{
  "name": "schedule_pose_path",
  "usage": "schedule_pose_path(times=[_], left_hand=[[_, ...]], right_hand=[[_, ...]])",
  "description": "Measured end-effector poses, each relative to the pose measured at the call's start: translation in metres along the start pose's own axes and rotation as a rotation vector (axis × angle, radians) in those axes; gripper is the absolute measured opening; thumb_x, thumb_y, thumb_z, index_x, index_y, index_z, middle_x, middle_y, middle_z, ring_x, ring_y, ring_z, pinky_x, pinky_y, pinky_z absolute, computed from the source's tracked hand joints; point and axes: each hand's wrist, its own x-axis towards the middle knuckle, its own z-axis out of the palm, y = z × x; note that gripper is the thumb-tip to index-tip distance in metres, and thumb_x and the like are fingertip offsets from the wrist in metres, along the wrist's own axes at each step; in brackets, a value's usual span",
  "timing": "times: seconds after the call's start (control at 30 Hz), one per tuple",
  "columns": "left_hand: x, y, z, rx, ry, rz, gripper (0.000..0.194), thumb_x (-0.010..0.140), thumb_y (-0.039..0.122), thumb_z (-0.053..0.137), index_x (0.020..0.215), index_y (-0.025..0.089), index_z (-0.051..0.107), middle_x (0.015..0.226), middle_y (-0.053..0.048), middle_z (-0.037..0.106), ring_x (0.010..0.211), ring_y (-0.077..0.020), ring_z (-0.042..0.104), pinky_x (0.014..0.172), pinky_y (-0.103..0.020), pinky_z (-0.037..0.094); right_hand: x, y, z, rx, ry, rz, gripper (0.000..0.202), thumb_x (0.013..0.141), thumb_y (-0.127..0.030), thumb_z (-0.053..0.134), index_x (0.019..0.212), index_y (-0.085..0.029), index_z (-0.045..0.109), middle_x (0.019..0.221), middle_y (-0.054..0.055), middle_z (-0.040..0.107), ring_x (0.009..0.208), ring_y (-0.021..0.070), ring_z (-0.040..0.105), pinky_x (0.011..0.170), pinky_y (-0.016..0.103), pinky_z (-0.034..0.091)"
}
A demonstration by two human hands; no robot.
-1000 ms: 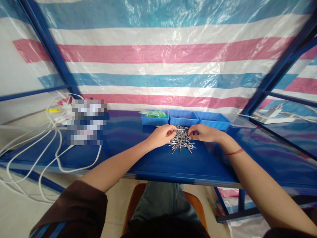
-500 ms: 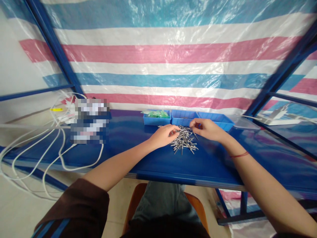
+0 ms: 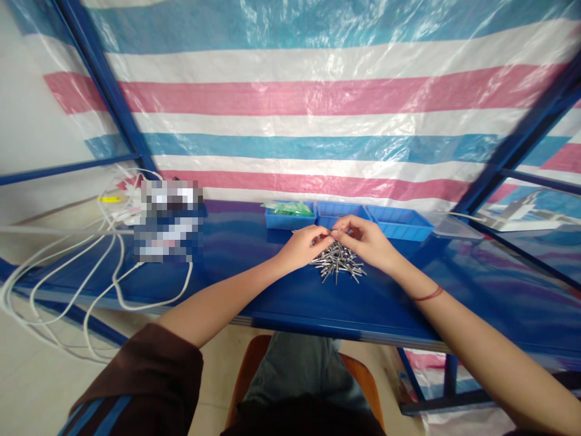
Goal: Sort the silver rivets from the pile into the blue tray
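Note:
My left hand (image 3: 303, 247) and my right hand (image 3: 363, 239) meet fingertip to fingertip just above a pile of thin silvery rivets (image 3: 338, 264). Both hands are closed in a pinch. Whatever sits between the fingertips is too small and covered to make out. The rivets lie criss-cross on the blue table (image 3: 281, 297), partly hidden under both hands. Behind them stand a blue bin with green plastic bags (image 3: 290, 209), a middle blue bin (image 3: 338, 212) partly hidden by my right hand, and a right-hand blue bin (image 3: 402, 225).
White cables (image 3: 118, 284) loop over the table's left end beside a blurred-out patch (image 3: 167, 221). A clear plastic lid (image 3: 454, 227) lies right of the bins. Blue frame posts (image 3: 512, 139) and a striped plastic sheet (image 3: 295, 97) close off the back.
My right hand has moved left from the right side of the rivet pile, and its fingertips now meet those of my left hand. My left hand has hardly moved.

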Motion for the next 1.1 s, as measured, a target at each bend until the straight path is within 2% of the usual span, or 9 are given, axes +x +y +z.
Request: schedule_pose_path(times=[0.13,0.33,0.57,0.67,0.8,0.87,0.93,1.03,1.1], left_hand=[[0.0,0.0,0.001,-0.029,0.005,-0.003,0.018,0.086,0.032,0.054,0.086,0.016,0.062,0.079,-0.001,0.062,0.067,-0.0109,0.055,0.066,-0.025,0.044],[0.0,-0.002,0.002,-0.016,-0.003,-0.008,0.02,0.086,0.034,0.053,0.082,0.016,0.062,0.075,0.0,0.06,0.065,-0.0108,0.054,0.064,-0.025,0.044],[0.001,-0.001,-0.002,-0.011,0.106,-0.036,0.019,0.087,0.033,0.052,0.085,0.017,0.062,0.079,-0.001,0.063,0.071,-0.0121,0.057,0.069,-0.025,0.046],[0.001,-0.002,-0.002,-0.025,0.142,-0.062,0.019,0.087,0.033,0.053,0.093,0.017,0.061,0.081,-0.002,0.065,0.071,-0.0124,0.059,0.07,-0.026,0.047],[0.0,-0.002,0.0,-0.044,0.12,-0.101,0.03,0.087,0.036,0.053,0.11,0.017,0.056,0.083,-0.003,0.066,0.069,-0.0125,0.059,0.07,-0.027,0.047],[-0.001,-0.003,0.001,-0.028,0.082,-0.101,0.031,0.087,0.036,0.052,0.112,0.017,0.055,0.084,-0.003,0.066,0.069,-0.0128,0.06,0.07,-0.027,0.047],[-0.001,-0.003,0.001,-0.009,0.042,-0.09,0.03,0.088,0.035,0.052,0.111,0.018,0.055,0.084,-0.003,0.066,0.069,-0.0129,0.059,0.071,-0.028,0.047],[-0.001,-0.003,0.001,0.014,0.012,-0.073,0.029,0.088,0.034,0.051,0.11,0.017,0.056,0.082,-0.002,0.066,0.068,-0.0127,0.059,0.071,-0.028,0.047],[-0.001,-0.003,0.0,0.025,0.004,-0.065,0.028,0.088,0.033,0.051,0.109,0.016,0.057,0.082,-0.003,0.065,0.068,-0.0127,0.058,0.07,-0.027,0.046]], right_hand=[[0.001,-0.002,0.001,-0.018,0.029,0.004,0.025,0.08,-0.043,0.06,0.078,-0.018,0.062,0.076,0.004,0.064,0.069,0.0155,0.057,0.062,0.03,0.046],[0.001,-0.008,-0.002,-0.136,0.004,-0.153,0.018,0.083,-0.037,0.058,0.082,-0.022,0.067,0.083,0.004,0.062,0.072,0.0154,0.055,0.06,0.029,0.045],[0.001,-0.002,-0.007,-0.261,0.031,-0.197,0.018,0.084,-0.033,0.056,0.085,-0.021,0.069,0.085,0.006,0.063,0.07,0.0158,0.055,0.061,0.03,0.045],[0.004,0.007,-0.007,-0.318,0.044,-0.174,0.02,0.085,-0.033,0.054,0.081,-0.019,0.068,0.082,0.007,0.064,0.071,0.0169,0.057,0.063,0.031,0.046],[0.012,0.027,-0.016,-0.445,0.246,-0.101,0.023,0.086,-0.034,0.052,0.078,-0.018,0.068,0.079,0.008,0.065,0.07,0.0192,0.057,0.066,0.033,0.046],[0.017,0.039,-0.024,-0.553,0.348,-0.047,0.024,0.085,-0.032,0.052,0.08,-0.016,0.069,0.078,0.009,0.065,0.07,0.0207,0.058,0.069,0.035,0.047],[0.022,0.048,-0.032,-0.666,0.384,-0.004,0.025,0.084,-0.032,0.052,0.085,-0.014,0.07,0.081,0.012,0.065,0.075,0.0236,0.059,0.074,0.038,0.046],[0.023,0.05,-0.041,-0.738,0.305,0.007,0.029,0.082,-0.032,0.053,0.094,-0.012,0.07,0.087,0.013,0.065,0.078,0.0249,0.059,0.075,0.038,0.046],[0.02,0.044,-0.045,-0.697,0.109,-0.014,0.025,0.08,-0.029,0.052,0.088,-0.014,0.07,0.085,0.011,0.066,0.072,0.0213,0.059,0.071,0.035,0.046]])
